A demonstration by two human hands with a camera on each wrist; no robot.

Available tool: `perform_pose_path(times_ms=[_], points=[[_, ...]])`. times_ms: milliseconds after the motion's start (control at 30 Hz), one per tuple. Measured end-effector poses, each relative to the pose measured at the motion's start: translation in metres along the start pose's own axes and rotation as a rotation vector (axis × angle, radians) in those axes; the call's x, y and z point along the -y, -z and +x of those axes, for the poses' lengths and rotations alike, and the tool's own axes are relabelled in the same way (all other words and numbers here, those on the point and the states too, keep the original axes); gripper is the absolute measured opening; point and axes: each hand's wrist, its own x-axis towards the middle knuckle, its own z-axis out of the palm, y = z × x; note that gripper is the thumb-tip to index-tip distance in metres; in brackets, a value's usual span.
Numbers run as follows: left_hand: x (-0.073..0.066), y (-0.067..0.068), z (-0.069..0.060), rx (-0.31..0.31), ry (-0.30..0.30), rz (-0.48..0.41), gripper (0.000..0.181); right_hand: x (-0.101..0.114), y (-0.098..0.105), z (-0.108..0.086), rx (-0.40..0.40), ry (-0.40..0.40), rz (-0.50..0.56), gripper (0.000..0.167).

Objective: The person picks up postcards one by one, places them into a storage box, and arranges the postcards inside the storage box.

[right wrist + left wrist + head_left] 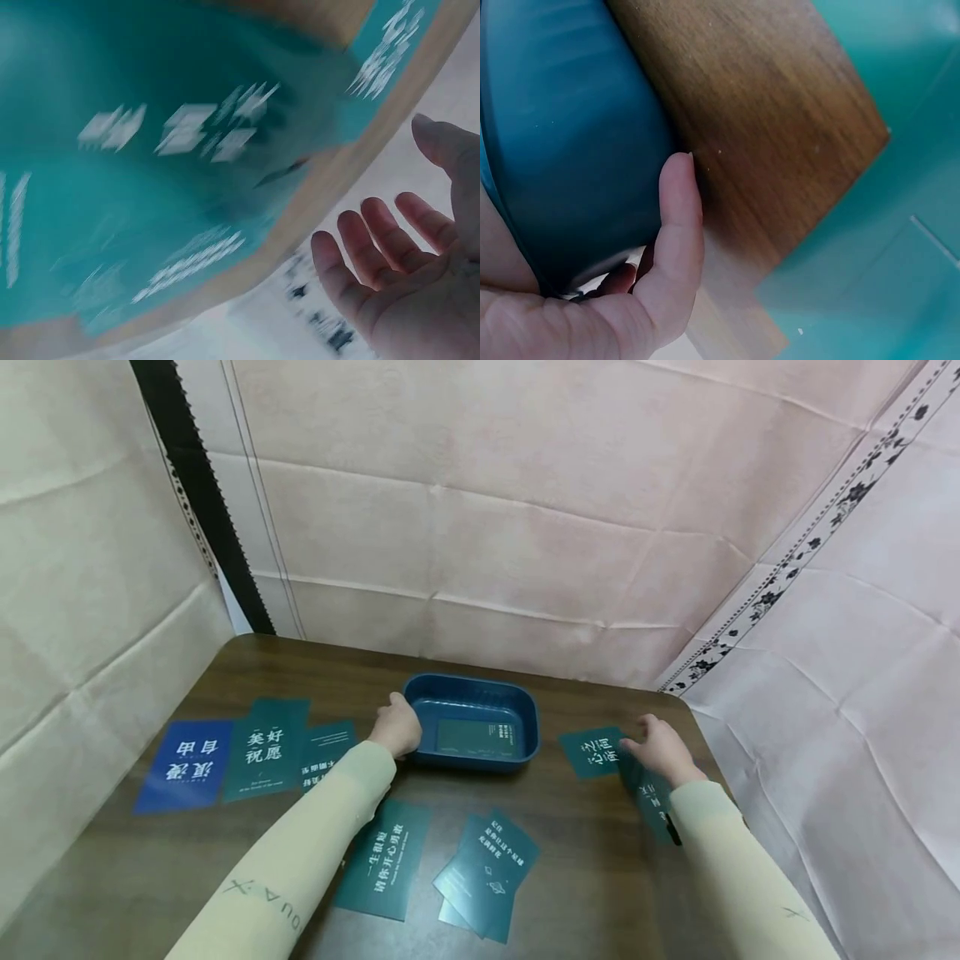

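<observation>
A dark blue plastic tray (531,710) stands near the back of the table, with a green printed card (468,737) lying flat in it. My left hand (397,725) grips the tray's left end; in the left wrist view a finger (681,202) lies along its outer wall. Over at the right, my right hand (662,750) hovers beside a green card (648,793), which it partly covers in the head view. Its fingers (352,259) are loosely spread and hold nothing. Just left of it lies another green card (588,750) with white characters.
Left of the tray a blue card (186,766) and green cards (266,747) overlap. Nearer the front lie a green card (386,860) and a small overlapping pile (487,877). Fabric curtains (487,543) hang round the wooden table (570,877). A small black thing (673,832) shows by the right sleeve.
</observation>
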Motion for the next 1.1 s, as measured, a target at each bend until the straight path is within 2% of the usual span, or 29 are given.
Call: perform_pose_path(times_ms=[233,433,600,767,900,1100], points=[[-0.003,-0.001,-0.001,0.003,-0.008,0.011,0.077,-0.046,0.010,-0.011,0.070,-0.123,-0.018,0.072],[-0.004,-0.001,-0.004,-0.014,-0.012,0.004,0.074,-0.069,0.017,-0.015,0.086,-0.174,-0.006,0.078],[-0.005,-0.001,-0.003,-0.025,-0.013,0.002,0.070,-0.078,0.021,-0.016,0.121,-0.193,-0.033,0.086],[-0.005,0.000,-0.002,-0.030,-0.001,0.011,0.069,-0.080,0.023,-0.013,0.200,-0.249,-0.003,0.095],[-0.007,0.001,-0.002,-0.029,0.004,0.020,0.071,-0.079,0.022,-0.013,0.241,-0.283,0.007,0.096],[-0.007,0.002,-0.003,-0.025,0.017,0.014,0.072,-0.083,0.020,-0.012,0.253,-0.262,-0.011,0.100]])
